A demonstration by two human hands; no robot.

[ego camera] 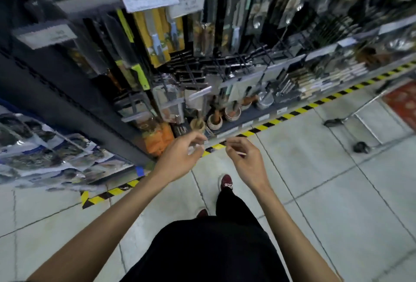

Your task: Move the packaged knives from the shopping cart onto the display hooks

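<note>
Glossy plastic knife packs (157, 32), wooden mortars (215, 121), smooth floor tiles (315, 169)

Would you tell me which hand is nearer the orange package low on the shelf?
Left. The left hand is just right of the orange package; the right hand is farther right, over the floor.

floor tape (277, 120): yellow-black stripes | knife packages (157, 34): yellow | shoe (226, 182): maroon | clothing (207, 254): black
</note>
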